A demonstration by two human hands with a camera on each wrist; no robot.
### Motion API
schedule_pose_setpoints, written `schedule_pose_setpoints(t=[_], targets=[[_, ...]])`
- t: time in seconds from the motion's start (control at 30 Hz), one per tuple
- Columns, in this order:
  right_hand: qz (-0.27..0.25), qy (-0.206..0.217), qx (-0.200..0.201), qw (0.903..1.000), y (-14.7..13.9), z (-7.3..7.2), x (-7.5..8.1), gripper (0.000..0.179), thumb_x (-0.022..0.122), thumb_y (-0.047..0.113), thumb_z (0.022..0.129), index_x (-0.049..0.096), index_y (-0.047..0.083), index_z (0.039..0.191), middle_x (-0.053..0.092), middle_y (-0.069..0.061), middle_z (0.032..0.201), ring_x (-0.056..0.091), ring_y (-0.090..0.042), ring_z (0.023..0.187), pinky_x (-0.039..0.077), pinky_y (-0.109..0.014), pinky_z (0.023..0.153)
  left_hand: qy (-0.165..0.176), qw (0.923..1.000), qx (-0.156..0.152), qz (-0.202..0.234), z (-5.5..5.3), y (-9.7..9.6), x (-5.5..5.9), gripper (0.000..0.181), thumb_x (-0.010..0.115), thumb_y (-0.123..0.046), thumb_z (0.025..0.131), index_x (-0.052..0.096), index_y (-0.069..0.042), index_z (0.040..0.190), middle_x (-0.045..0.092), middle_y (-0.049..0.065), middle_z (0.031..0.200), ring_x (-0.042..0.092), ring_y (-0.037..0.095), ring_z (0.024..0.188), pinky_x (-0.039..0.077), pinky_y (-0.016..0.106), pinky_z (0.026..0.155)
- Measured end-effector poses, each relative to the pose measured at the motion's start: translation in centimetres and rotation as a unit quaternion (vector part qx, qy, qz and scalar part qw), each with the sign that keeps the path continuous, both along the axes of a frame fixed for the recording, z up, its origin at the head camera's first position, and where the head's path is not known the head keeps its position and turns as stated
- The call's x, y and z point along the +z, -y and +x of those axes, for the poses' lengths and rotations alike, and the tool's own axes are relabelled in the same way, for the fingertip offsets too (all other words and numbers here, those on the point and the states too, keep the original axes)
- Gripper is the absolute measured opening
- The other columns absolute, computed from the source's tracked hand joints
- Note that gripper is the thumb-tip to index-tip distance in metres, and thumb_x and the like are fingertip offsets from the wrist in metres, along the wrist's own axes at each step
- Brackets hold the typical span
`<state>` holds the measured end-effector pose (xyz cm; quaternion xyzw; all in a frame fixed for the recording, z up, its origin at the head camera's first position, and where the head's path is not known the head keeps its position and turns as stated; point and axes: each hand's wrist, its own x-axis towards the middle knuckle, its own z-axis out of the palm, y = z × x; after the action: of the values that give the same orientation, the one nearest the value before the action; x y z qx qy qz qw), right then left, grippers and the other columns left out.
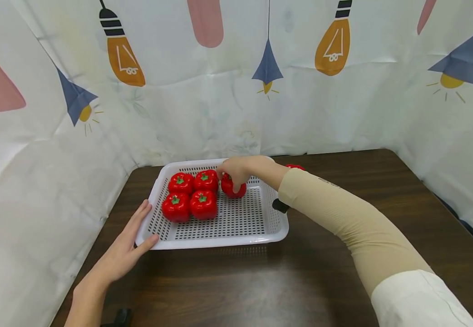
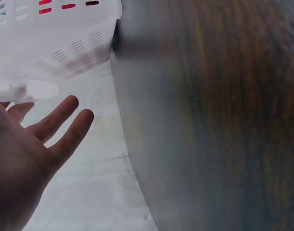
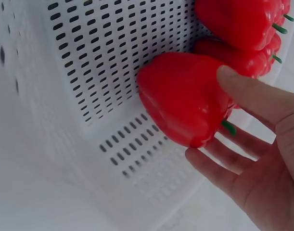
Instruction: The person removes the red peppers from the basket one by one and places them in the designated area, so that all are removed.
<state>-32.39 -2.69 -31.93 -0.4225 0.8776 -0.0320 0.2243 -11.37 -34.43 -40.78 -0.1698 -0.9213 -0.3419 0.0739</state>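
Observation:
A red bell pepper point(image 3: 180, 96) with a green stem is between the thumb and fingers of my right hand point(image 1: 236, 171), at the back of a white perforated basket point(image 1: 244, 227). In the right wrist view, the thumb presses its side and the fingers reach round the stem end. Left of it in the basket, several more red bell peppers point(image 1: 204, 205) sit stem up, close together. My left hand point(image 1: 120, 247) rests at the basket's front left corner, thumb at the rim. The left wrist view shows its outer fingers point(image 2: 72, 137) straight and spread beside the basket wall.
The basket stands on a dark wooden table point(image 1: 220, 281). Behind the right forearm, a red thing point(image 1: 295, 166) shows just beyond the basket's right side, mostly hidden. White cloth point(image 1: 204, 109) printed with lamps and bulbs hangs around the table's back and sides.

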Motion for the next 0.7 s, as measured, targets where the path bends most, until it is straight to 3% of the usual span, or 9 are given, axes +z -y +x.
schedule_pose_setpoints(t=[0.7], targets=[[0.011,0.0,0.009,0.9999,0.06,0.19,-0.24,0.059,0.082,0.004,0.084,0.058,0.013,0.137,0.06,-0.001,0.127,0.053,-0.019,0.112,0.056,-0.028,0.082,0.0,1.0,0.002,-0.005,0.05,-0.05,0.01,0.083,0.071,-0.02,0.096,0.023,-0.015,0.165,0.012,0.011,0.171,0.025,0.049,0.147,0.015,0.004,0.103]])
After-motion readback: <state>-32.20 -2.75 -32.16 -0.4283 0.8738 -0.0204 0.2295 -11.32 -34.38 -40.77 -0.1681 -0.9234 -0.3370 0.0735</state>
